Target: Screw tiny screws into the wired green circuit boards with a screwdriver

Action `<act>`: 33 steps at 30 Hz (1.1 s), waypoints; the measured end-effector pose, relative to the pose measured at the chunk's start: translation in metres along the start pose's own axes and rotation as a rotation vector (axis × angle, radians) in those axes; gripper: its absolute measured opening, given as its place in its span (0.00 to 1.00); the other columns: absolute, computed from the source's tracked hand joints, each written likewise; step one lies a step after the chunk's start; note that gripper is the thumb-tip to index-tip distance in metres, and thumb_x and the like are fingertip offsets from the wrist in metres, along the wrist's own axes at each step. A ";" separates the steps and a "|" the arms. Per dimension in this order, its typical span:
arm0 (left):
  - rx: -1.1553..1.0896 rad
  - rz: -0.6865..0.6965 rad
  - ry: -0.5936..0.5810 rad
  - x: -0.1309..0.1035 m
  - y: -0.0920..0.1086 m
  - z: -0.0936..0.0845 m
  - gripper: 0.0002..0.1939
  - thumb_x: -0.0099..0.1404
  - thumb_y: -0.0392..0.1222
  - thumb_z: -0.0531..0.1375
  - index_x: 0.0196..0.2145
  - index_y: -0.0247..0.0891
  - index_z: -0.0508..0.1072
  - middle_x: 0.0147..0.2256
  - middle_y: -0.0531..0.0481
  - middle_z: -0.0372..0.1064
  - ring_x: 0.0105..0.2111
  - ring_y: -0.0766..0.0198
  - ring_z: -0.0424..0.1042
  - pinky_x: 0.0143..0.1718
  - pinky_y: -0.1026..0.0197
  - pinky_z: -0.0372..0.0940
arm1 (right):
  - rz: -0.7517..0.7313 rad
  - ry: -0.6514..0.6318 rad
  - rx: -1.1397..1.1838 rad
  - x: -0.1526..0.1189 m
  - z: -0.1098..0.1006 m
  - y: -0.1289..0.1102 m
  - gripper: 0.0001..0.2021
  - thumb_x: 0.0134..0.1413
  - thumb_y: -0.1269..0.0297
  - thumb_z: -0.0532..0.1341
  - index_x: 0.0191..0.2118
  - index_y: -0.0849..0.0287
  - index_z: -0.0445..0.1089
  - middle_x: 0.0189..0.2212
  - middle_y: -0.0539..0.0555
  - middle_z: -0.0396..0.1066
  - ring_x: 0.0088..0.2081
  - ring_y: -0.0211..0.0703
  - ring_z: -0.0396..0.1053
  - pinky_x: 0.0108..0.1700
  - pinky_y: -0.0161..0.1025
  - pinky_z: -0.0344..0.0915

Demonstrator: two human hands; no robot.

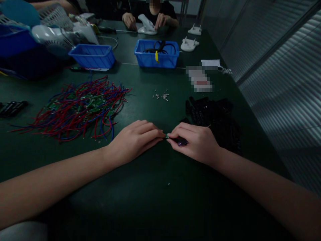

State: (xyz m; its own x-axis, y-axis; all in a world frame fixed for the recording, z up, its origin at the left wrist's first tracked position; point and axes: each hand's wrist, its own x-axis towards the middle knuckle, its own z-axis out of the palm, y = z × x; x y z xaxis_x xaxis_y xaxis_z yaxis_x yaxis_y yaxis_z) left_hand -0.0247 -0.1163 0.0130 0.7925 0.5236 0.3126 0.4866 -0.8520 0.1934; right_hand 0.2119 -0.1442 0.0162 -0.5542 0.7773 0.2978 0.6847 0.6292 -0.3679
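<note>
Between the fingertips of both hands is a small green circuit board (166, 136), mostly covered by the fingers. My left hand (137, 138) pinches its left side. My right hand (194, 140) pinches the right side, and a dark purplish part (182, 143) shows inside its curled fingers; whether it joins the board is unclear. Beyond the hands lies a small scatter of silver screws (165, 96). A heap of green boards with red and blue wires (82, 107) spreads to the left. Black plastic parts (215, 117) are piled to the right, just past my right hand.
Two blue bins stand farther back, one (92, 56) at left and one with black cables (157, 55). White parts (190, 44) lie at back right. Across the green table (140, 201), a person's hands (162, 20) hold a white part. Black pieces (13, 108) lie far left.
</note>
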 end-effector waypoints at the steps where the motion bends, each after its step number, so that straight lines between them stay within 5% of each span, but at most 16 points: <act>1: 0.027 0.023 -0.009 0.000 0.001 -0.001 0.09 0.69 0.40 0.55 0.46 0.42 0.70 0.41 0.50 0.72 0.39 0.64 0.69 0.40 0.60 0.62 | -0.005 -0.001 -0.007 0.000 0.000 0.000 0.09 0.60 0.62 0.56 0.37 0.58 0.72 0.37 0.50 0.73 0.38 0.35 0.70 0.38 0.34 0.63; 12: 0.096 0.008 -0.022 -0.001 0.005 0.001 0.09 0.71 0.41 0.51 0.44 0.40 0.69 0.40 0.49 0.70 0.39 0.64 0.69 0.39 0.60 0.61 | -0.025 0.052 -0.113 0.008 -0.008 -0.008 0.11 0.61 0.60 0.54 0.40 0.59 0.70 0.37 0.53 0.72 0.41 0.42 0.63 0.42 0.40 0.61; 15: 0.070 -0.021 -0.005 -0.002 0.005 0.003 0.09 0.71 0.42 0.51 0.43 0.40 0.70 0.38 0.49 0.71 0.37 0.65 0.70 0.38 0.60 0.61 | 0.022 0.116 0.158 0.021 -0.026 -0.015 0.15 0.64 0.60 0.51 0.29 0.58 0.68 0.27 0.50 0.69 0.34 0.38 0.62 0.40 0.39 0.60; 19: 0.044 -0.044 0.004 -0.001 0.006 0.003 0.08 0.70 0.42 0.52 0.43 0.40 0.69 0.38 0.49 0.71 0.38 0.64 0.69 0.39 0.60 0.61 | 0.182 0.268 0.819 0.046 -0.052 -0.027 0.22 0.62 0.55 0.51 0.18 0.56 0.51 0.17 0.46 0.47 0.21 0.33 0.48 0.23 0.35 0.49; 21: 0.033 -0.071 0.014 -0.001 0.006 0.004 0.09 0.70 0.43 0.53 0.44 0.39 0.68 0.38 0.49 0.71 0.38 0.63 0.69 0.39 0.59 0.61 | 0.188 0.208 1.061 0.058 -0.060 -0.033 0.22 0.64 0.55 0.43 0.18 0.55 0.47 0.17 0.47 0.44 0.19 0.34 0.44 0.20 0.35 0.46; 24: 0.045 -0.104 0.023 -0.001 0.005 0.005 0.12 0.69 0.45 0.54 0.47 0.39 0.68 0.40 0.48 0.71 0.38 0.62 0.69 0.39 0.59 0.61 | 0.238 0.147 1.098 0.073 -0.060 -0.039 0.22 0.64 0.61 0.32 0.17 0.54 0.41 0.16 0.47 0.39 0.18 0.35 0.41 0.19 0.36 0.46; 28: 0.134 -0.070 0.007 0.000 0.005 0.004 0.11 0.69 0.45 0.53 0.47 0.43 0.69 0.41 0.50 0.71 0.39 0.62 0.69 0.38 0.58 0.59 | 0.205 0.185 1.156 0.079 -0.044 -0.040 0.21 0.63 0.66 0.31 0.18 0.53 0.37 0.13 0.46 0.35 0.15 0.33 0.38 0.17 0.35 0.49; 33: 0.157 -0.075 -0.001 0.001 0.004 0.001 0.10 0.69 0.45 0.53 0.45 0.44 0.70 0.38 0.52 0.70 0.37 0.63 0.68 0.37 0.58 0.57 | 0.069 0.146 1.424 0.078 -0.027 -0.031 0.24 0.65 0.59 0.35 0.15 0.54 0.39 0.12 0.44 0.34 0.14 0.31 0.37 0.15 0.33 0.44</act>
State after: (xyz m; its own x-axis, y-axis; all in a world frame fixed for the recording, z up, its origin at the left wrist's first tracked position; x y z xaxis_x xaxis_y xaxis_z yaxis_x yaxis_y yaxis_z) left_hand -0.0213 -0.1193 0.0136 0.7523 0.5858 0.3015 0.5958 -0.8002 0.0681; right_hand 0.1605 -0.1033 0.0743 -0.4273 0.8537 0.2976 -0.3896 0.1231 -0.9127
